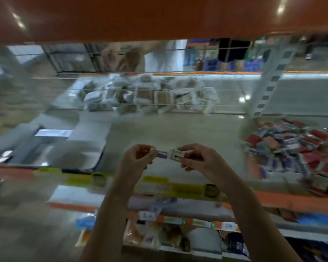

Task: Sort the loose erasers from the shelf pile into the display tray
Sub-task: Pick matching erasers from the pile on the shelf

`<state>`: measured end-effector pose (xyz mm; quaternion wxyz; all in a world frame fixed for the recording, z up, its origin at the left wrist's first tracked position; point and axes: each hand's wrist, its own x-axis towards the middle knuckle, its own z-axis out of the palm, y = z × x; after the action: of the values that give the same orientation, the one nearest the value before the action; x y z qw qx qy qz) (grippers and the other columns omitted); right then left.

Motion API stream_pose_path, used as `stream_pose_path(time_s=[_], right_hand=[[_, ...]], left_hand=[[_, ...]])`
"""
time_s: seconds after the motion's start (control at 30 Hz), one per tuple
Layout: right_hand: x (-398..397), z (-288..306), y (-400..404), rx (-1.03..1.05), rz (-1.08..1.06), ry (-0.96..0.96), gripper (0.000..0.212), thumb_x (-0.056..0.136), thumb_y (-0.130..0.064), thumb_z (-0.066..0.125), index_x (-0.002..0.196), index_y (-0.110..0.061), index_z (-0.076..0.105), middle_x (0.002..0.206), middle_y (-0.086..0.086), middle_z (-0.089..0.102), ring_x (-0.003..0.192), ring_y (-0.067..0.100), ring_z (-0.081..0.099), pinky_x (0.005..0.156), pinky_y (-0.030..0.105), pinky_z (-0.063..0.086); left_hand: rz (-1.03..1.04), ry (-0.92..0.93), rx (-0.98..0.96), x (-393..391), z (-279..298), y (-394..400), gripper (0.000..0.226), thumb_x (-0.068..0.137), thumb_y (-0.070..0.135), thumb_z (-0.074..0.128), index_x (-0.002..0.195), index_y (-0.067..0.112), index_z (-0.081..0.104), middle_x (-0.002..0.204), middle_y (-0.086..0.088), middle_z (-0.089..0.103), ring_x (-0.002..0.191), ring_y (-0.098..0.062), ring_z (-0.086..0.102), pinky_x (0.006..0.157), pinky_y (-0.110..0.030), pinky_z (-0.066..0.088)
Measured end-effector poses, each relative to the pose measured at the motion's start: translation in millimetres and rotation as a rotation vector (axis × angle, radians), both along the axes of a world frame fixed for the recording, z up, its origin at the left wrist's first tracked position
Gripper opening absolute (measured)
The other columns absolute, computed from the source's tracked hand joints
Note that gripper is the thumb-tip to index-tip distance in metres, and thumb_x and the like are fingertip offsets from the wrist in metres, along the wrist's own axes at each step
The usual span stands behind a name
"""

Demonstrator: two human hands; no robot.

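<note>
Grey shelf (159, 133) under orange board (159, 17) bears eraser pile (292, 148).

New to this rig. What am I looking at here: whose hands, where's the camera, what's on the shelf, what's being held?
There is no machine: a person works with bare hands, and the single picture comes from a wide-angle camera on their head, looking forward and down into a store shelf. The image is blurred by motion.

The left hand pinches a small white eraser with a blue stripe. The right hand pinches a second eraser marked "2B". The two erasers meet end to end above the shelf surface.

To the right lies a pile of red and blue packets, probably the loose erasers. At the back sit pale wrapped packs behind a wire rail. I cannot make out a display tray with certainty.
</note>
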<state>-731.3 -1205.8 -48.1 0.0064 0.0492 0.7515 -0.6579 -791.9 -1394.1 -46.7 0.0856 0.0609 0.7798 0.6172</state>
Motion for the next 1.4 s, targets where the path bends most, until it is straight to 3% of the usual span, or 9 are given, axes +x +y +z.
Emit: stream_pose_path(time_s=[0.2, 0.3, 0.43, 0.57, 0.7, 0.9, 1.1, 1.3, 1.4], right_hand=[[-27.4, 16.4, -113.8, -0.146, 0.081, -0.016, 0.024, 0.082, 0.007, 0.061, 0.097, -0.012, 0.065, 0.080, 0.006, 0.068, 0.066, 0.013, 0.066, 0.068, 0.020, 0.055], [-43.6, 24.6, -170.6, -0.104, 0.107, -0.019, 0.023, 0.082, 0.006, 0.063, 0.101, -0.006, 0.065, 0.083, 0.009, 0.068, 0.069, 0.015, 0.066, 0.072, 0.024, 0.056], [-67.1, 35.5, -235.0, -0.052, 0.162, -0.010, 0.022, 0.082, 0.006, 0.063, 0.092, -0.014, 0.064, 0.081, 0.006, 0.064, 0.071, 0.017, 0.064, 0.074, 0.026, 0.055], [-88.1, 40.8, -279.7, 0.055, 0.206, -0.003, 0.017, 0.082, -0.005, 0.067, 0.089, -0.020, 0.064, 0.085, 0.004, 0.067, 0.082, 0.022, 0.068, 0.079, 0.031, 0.055], [-117.3, 39.3, -309.0, 0.112, 0.229, 0.003, 0.016, 0.081, -0.009, 0.069, 0.091, -0.020, 0.063, 0.090, 0.005, 0.068, 0.083, 0.023, 0.069, 0.086, 0.041, 0.054], [-174.1, 42.5, -343.8, 0.091, 0.300, -0.003, 0.016, 0.084, 0.003, 0.062, 0.090, -0.011, 0.060, 0.091, 0.011, 0.063, 0.073, 0.018, 0.068, 0.070, 0.024, 0.056], [-233.9, 41.3, -380.0, 0.144, 0.381, -0.045, 0.013, 0.083, 0.004, 0.062, 0.086, -0.008, 0.058, 0.096, 0.017, 0.060, 0.076, 0.023, 0.066, 0.069, 0.023, 0.057], [-275.2, 35.5, -418.4, 0.430, 0.444, -0.055, 0.013, 0.080, -0.012, 0.069, 0.090, -0.014, 0.061, 0.089, 0.003, 0.064, 0.076, 0.015, 0.064, 0.073, 0.029, 0.057], [-287.3, 32.2, -435.4, 0.634, 0.493, -0.043, 0.016, 0.078, -0.030, 0.071, 0.086, -0.022, 0.060, 0.086, -0.009, 0.060, 0.081, 0.008, 0.059, 0.069, 0.025, 0.050]], left_hand=[[0.164, 0.016, 0.055, -12.2, 15.1, -125.6, 0.007, 0.082, 0.013, 0.068, 0.081, 0.017, 0.063, 0.069, 0.000, 0.064, 0.056, -0.004, 0.059, 0.048, -0.010, 0.043], [0.217, 0.032, 0.038, -19.8, 15.8, -189.4, 0.006, 0.083, 0.015, 0.069, 0.080, 0.018, 0.064, 0.066, 0.003, 0.066, 0.059, -0.006, 0.058, 0.048, -0.010, 0.042], [0.283, 0.057, 0.033, -30.1, 14.1, -257.6, 0.008, 0.081, 0.014, 0.070, 0.078, 0.017, 0.064, 0.054, 0.009, 0.063, 0.050, 0.002, 0.055, 0.048, -0.013, 0.040], [0.308, 0.020, 0.035, -39.2, 13.4, -302.2, 0.011, 0.081, 0.021, 0.070, 0.087, 0.013, 0.065, 0.070, 0.003, 0.065, 0.061, -0.003, 0.058, 0.056, -0.018, 0.042], [0.328, 0.000, 0.049, -55.0, 10.7, -329.8, 0.011, 0.082, 0.021, 0.069, 0.088, 0.013, 0.065, 0.072, 0.002, 0.066, 0.061, -0.002, 0.058, 0.057, -0.018, 0.042], [0.383, 0.020, 0.051, -102.4, 11.4, -368.1, 0.007, 0.082, 0.014, 0.069, 0.084, 0.010, 0.063, 0.070, -0.002, 0.063, 0.056, -0.001, 0.057, 0.049, -0.010, 0.041], [0.431, 0.015, 0.040, -155.7, 15.8, -399.6, 0.007, 0.084, 0.008, 0.066, 0.081, 0.009, 0.060, 0.068, -0.004, 0.060, 0.053, -0.002, 0.055, 0.046, -0.010, 0.039], [0.464, 0.006, 0.009, -192.8, 8.4, -424.2, 0.008, 0.082, 0.013, 0.069, 0.080, 0.013, 0.062, 0.073, -0.005, 0.065, 0.060, -0.009, 0.057, 0.053, -0.023, 0.043], [0.447, 0.020, -0.019, -207.3, 5.5, -434.5, 0.008, 0.082, 0.014, 0.069, 0.080, 0.014, 0.062, 0.076, -0.004, 0.065, 0.065, -0.010, 0.056, 0.056, -0.018, 0.043]])
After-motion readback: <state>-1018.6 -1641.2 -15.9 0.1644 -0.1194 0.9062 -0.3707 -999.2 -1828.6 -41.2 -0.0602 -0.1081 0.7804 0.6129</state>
